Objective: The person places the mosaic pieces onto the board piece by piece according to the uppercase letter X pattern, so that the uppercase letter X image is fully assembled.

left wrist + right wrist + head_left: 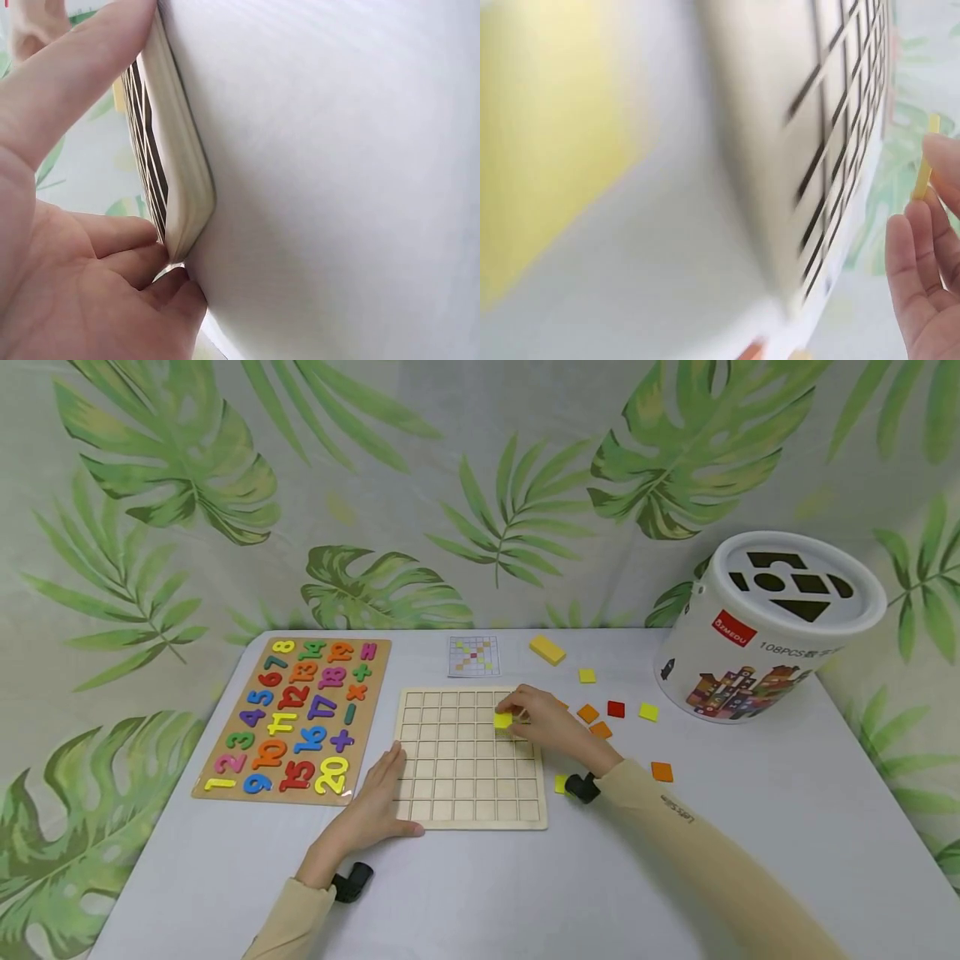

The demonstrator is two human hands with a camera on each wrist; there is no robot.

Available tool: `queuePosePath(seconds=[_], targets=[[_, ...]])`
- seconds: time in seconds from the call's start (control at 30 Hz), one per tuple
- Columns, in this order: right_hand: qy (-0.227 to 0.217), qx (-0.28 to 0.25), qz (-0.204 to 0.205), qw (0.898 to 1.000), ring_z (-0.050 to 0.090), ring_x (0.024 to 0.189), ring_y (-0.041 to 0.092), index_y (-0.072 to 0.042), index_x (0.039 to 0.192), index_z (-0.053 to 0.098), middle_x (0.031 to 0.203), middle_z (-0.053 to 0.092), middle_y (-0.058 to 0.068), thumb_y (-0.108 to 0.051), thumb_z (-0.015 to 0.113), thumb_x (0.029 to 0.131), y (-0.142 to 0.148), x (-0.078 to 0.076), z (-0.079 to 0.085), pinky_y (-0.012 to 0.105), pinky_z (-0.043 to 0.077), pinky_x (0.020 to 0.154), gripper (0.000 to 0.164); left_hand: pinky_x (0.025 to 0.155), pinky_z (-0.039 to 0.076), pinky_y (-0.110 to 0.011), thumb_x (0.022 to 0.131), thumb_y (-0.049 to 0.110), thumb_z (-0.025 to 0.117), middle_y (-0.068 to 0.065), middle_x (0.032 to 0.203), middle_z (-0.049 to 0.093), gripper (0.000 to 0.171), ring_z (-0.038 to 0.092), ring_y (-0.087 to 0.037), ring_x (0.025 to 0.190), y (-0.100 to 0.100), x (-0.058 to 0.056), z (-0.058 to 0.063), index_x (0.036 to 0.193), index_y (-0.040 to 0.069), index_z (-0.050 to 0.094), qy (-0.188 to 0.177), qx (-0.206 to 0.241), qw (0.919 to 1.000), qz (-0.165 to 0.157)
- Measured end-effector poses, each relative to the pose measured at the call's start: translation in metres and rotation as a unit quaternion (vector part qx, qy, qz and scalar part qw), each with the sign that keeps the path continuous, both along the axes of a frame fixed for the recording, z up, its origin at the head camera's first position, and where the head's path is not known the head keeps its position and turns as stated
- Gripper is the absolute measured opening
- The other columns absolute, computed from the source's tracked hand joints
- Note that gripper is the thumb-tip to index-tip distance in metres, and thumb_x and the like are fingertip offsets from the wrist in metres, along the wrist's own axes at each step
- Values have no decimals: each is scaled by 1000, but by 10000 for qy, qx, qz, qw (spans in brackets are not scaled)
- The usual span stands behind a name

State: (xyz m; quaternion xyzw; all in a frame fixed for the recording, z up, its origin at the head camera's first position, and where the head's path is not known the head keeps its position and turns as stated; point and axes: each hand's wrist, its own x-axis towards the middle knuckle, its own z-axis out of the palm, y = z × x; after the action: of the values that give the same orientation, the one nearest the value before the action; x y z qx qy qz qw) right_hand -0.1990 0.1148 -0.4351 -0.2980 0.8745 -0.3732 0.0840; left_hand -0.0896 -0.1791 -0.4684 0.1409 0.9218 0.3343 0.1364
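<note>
One number board lies at far left. Next, we find the left hand spread wide, fingers against the left edge and thumb at the front edge of the wooden grid board. At that board's upper right, we see the right hand pinching a yellow tile. Loose tiles and a white bucket follow.

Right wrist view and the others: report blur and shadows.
Right wrist: the near yellow tile and the closest edge of the board blur heavily, the right fingers clearer; left wrist: a soft shadow lies on the tablecloth along the board; head: mostly sharp, a faint shadow beside the right sleeve.
</note>
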Motion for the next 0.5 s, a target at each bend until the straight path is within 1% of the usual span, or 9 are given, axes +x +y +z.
queuePosePath(seconds=[0.1,0.27,0.5], targets=[[-52,22,131,9999,56,93,21,1,110,66,101,59,6,4,68,83,-24,-8,2,29,50,82,27,112,11,-52,68,24,88,-22,157,-1,116,2,-41,142,0,0,0,147,-12,11,-5,-13,10000,12],[-41,133,251,9996,55,94,20,0,111,66,102,59,6,3,69,84,-60,-20,-2,25,48,82,27,112,12,-52,68,25,88,-23,157,-3,117,2,-41,142,0,0,0,147,-13,10,-55,-29,10000,25],[96,435,260,9987,54,87,18,0,108,67,98,61,6,4,66,84,-92,-34,-14,25,46,78,25,111,14,-54,68,24,88,-24,156,-8,119,-1,-42,142,1,-1,2,147,-13,6,-117,-11,9999,59]])
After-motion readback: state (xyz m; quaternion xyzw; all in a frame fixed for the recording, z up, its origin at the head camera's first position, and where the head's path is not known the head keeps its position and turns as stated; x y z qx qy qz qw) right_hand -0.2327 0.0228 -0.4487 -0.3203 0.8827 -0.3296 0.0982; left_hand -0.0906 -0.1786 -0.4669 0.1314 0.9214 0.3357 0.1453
